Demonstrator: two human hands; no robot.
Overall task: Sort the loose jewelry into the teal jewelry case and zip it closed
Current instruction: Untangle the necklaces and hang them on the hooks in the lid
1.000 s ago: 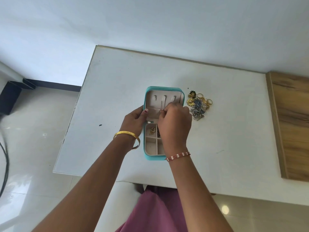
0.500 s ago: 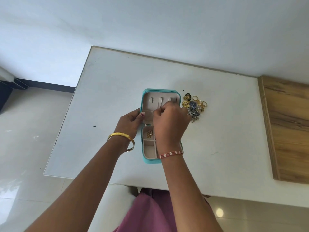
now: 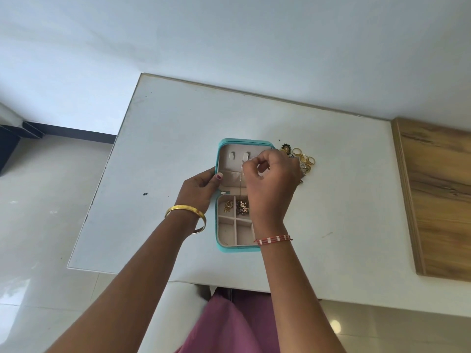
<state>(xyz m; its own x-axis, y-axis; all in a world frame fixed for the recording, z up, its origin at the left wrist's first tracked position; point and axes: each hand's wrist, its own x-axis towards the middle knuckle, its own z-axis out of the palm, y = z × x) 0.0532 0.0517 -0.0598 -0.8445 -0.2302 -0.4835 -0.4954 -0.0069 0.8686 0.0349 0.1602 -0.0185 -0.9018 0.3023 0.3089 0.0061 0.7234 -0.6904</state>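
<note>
The right hand [image 3: 270, 179] is curled over the open lid of the teal jewelry case [image 3: 219, 159], its fingertips [image 3: 248, 163] pinched on what looks like a thin chain [image 3: 241, 179] at the middle hook [image 3: 245, 156]; the chain hangs straight down the lid toward the hinge. The left hand [image 3: 201, 186] grips the case's left edge, thumb pressed over the rim, steadying it on the counter [image 3: 165, 149].

The step in hand appears to be hanging the chain on a lid hook. To do it well, the pinch should stay close to the hook so the fine link can be guided over it without slack, and the loose end is best tucked into the lid pocket [image 3: 230, 174] below so it will not snag in the zip. The left hand should hold firm so the lid does not tip.

Two compartments nearest the hinge already hold gold earrings [image 3: 228, 205] and a darker cluster [image 3: 242, 207]; the other visible ones look empty. A pile of rings and ornaments [image 3: 304, 159] lies on the counter just right of the case, partly hidden by the right hand, so much sorting remains.
</note>
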